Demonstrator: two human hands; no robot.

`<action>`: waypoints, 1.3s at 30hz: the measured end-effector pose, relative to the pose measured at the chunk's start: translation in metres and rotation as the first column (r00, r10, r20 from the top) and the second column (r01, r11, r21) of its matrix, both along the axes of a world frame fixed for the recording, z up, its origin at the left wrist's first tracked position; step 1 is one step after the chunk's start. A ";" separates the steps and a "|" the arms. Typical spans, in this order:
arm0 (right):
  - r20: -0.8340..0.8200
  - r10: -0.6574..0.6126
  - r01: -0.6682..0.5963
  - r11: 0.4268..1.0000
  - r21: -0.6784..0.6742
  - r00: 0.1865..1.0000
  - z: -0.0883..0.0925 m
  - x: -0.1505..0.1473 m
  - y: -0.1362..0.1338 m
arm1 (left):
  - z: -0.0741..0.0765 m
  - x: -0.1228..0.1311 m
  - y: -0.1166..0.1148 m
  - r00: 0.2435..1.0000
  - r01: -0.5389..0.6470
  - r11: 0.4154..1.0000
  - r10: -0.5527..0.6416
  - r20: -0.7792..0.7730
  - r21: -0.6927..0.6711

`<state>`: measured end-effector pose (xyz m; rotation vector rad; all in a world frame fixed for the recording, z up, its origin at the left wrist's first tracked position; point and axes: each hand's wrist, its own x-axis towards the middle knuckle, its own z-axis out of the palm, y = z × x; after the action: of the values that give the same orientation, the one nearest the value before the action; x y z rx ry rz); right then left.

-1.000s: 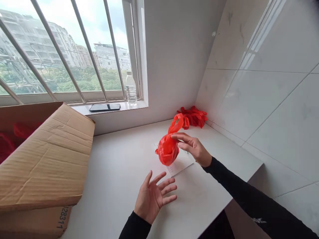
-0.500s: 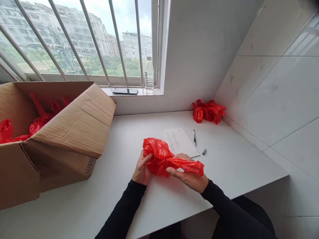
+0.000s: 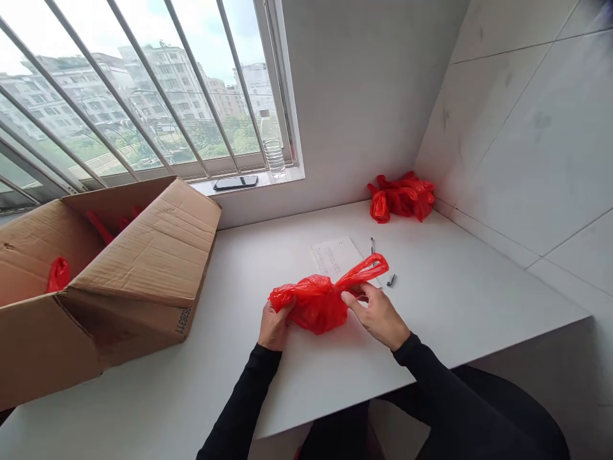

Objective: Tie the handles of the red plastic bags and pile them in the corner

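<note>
A red plastic bag [image 3: 318,306] is held just above the white table, its looped handles sticking up toward the right. My left hand [image 3: 274,324] grips the bag's left end, thumb on top and the other fingers hidden beneath. At the bag's right side, my right hand [image 3: 378,314] has its thumb and fingers around the gathered part below the handles. What the bag contains cannot be made out.
An open cardboard box [image 3: 143,255] with red bags inside stands at left. More red bags [image 3: 405,197] lie in the back corner. Behind my hands are a written sheet [image 3: 330,252], a pen [image 3: 372,244] and its cap [image 3: 391,280]. A phone [image 3: 235,183] and bottle [image 3: 274,150] occupy the sill.
The bag's handles have swung up from lying flat over my right hand. My right hand has turned and shifted slightly right and up. The camera view has tilted.
</note>
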<state>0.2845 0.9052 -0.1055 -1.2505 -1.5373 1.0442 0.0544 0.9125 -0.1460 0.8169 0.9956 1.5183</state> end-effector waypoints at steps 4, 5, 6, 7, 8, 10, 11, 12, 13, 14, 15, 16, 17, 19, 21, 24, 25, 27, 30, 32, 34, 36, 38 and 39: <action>-0.038 -0.254 0.257 0.953 0.162 0.966 -0.001 -0.015 -0.002 | -0.005 -0.009 0.000 0.993 -0.095 0.995 0.096 -0.070 0.021; -0.040 -0.299 0.300 0.927 0.224 0.953 0.000 -0.020 -0.001 | -0.006 -0.012 0.000 0.989 -0.113 0.993 0.115 -0.088 0.025; -0.024 -0.304 0.298 0.912 0.281 0.952 0.001 -0.025 0.002 | -0.007 -0.015 0.001 0.986 -0.124 0.992 0.127 -0.110 0.029; 0.014 -0.271 0.252 0.910 0.330 0.962 0.001 -0.029 0.007 | -0.008 -0.018 0.003 0.982 -0.127 0.991 0.131 -0.135 0.032; 0.070 -0.214 0.174 0.914 0.366 0.974 0.001 -0.034 0.012 | -0.008 -0.021 0.004 0.979 -0.125 0.992 0.129 -0.161 0.036; 0.189 -0.083 0.003 0.922 0.387 0.978 -0.003 -0.042 0.026 | -0.004 -0.027 0.007 0.970 -0.115 0.992 0.122 -0.210 0.047; 0.227 -0.037 -0.054 0.922 0.384 0.973 -0.006 -0.046 0.032 | 0.000 -0.031 0.009 0.963 -0.115 0.990 0.131 -0.234 0.079; 0.247 -0.009 -0.088 0.920 0.381 0.969 -0.009 -0.050 0.038 | 0.005 -0.034 0.010 0.953 -0.124 0.983 0.157 -0.257 0.137; 0.249 0.003 -0.102 0.917 0.387 0.968 -0.012 -0.055 0.042 | 0.011 -0.038 0.010 0.937 -0.137 0.966 0.198 -0.287 0.219; 0.242 0.003 -0.104 0.908 0.405 0.970 -0.014 -0.060 0.045 | 0.018 -0.041 0.011 0.908 -0.143 0.943 0.246 -0.339 0.302; 0.232 0.004 -0.106 0.895 0.432 0.973 -0.016 -0.065 0.047 | 0.025 -0.044 0.012 0.862 -0.125 0.922 0.284 -0.420 0.367; 0.222 0.010 -0.115 0.877 0.466 0.975 -0.017 -0.071 0.048 | 0.030 -0.047 0.012 0.795 -0.070 0.914 0.293 -0.531 0.400; 0.213 0.027 -0.132 0.857 0.498 0.977 -0.016 -0.078 0.049 | 0.035 -0.050 0.013 0.709 0.005 0.918 0.277 -0.649 0.397; 0.197 0.072 -0.170 0.824 0.540 0.978 -0.014 -0.089 0.052 | 0.038 -0.055 0.014 0.542 0.130 0.931 0.220 -0.811 0.340; 0.190 0.113 -0.201 0.809 0.552 0.975 -0.012 -0.098 0.057 | 0.035 -0.061 0.017 0.524 0.126 0.948 0.186 -0.831 0.292; 0.172 0.129 -0.202 0.821 0.533 0.977 -0.014 -0.100 0.069 | 0.026 -0.074 0.019 0.675 -0.105 0.982 0.188 -0.713 0.160; 0.151 0.100 -0.164 0.844 0.511 0.984 -0.016 -0.099 0.074 | 0.022 -0.080 0.020 0.721 -0.190 0.974 0.223 -0.657 0.122; 0.090 -0.017 -0.023 0.903 0.430 0.996 -0.022 -0.095 0.080 | 0.017 -0.090 0.021 0.779 -0.340 0.936 0.334 -0.530 0.091; 0.072 -0.120 0.094 0.951 0.296 0.990 -0.030 -0.091 0.082 | 0.015 -0.095 0.022 0.814 -0.426 0.902 0.415 -0.406 0.068; 0.118 -0.050 0.017 0.964 0.266 0.992 -0.033 -0.091 0.079 | 0.019 -0.088 0.019 0.825 -0.377 0.922 0.378 -0.419 0.088; 0.163 0.045 -0.089 0.957 0.278 0.986 -0.032 -0.092 0.075 | 0.024 -0.079 0.015 0.789 -0.318 0.937 0.344 -0.510 0.141; 0.160 0.075 -0.122 0.944 0.306 0.984 -0.029 -0.093 0.073 | 0.027 -0.073 0.012 0.720 -0.291 0.940 0.336 -0.607 0.176; 0.105 0.013 -0.045 0.950 0.309 0.994 -0.026 -0.091 0.072 | 0.028 -0.071 0.012 0.669 -0.338 0.921 0.380 -0.639 0.194; 0.060 -0.042 0.022 0.954 0.298 0.997 -0.025 -0.089 0.073 | 0.027 -0.072 0.013 0.655 -0.380 0.902 0.418 -0.630 0.204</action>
<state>0.1954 0.9782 -0.1303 -1.1034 -1.6490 0.7230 -0.0178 0.9253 -0.1191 1.2920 1.7688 1.6552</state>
